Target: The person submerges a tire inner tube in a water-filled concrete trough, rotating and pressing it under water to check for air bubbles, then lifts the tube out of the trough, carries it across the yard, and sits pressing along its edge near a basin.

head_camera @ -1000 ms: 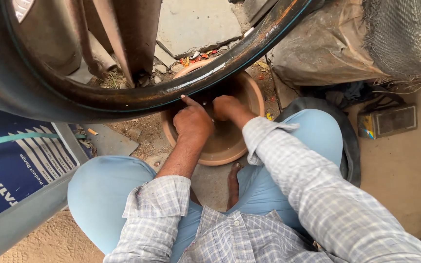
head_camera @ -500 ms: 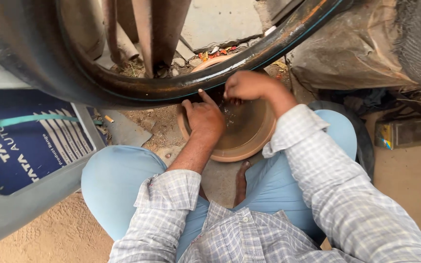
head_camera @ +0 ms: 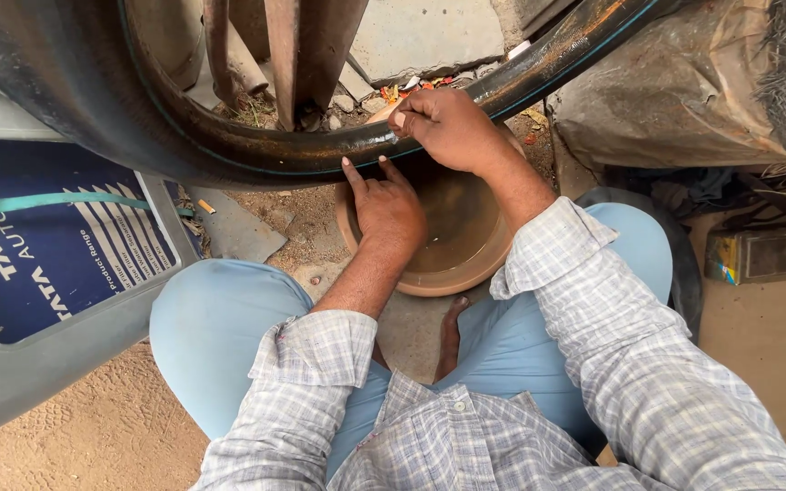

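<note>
Nearest the body, the left hand (head_camera: 386, 211) was laid open over the near rim of the basin (head_camera: 466, 273), fingers spread and pointing up at the rubber tube (head_camera: 320, 155), which was just touched by the fingertips and not gripped. Just beyond, the right hand (head_camera: 448, 127) was curled around the tube, directly above the water. The tube's long arc was run left to right across both hands, with the basin set underneath it.

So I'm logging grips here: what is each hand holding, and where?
The right hand grips the black inner tube on its lower arc above the water basin. The left hand only touches the tube with fingertips.
</note>
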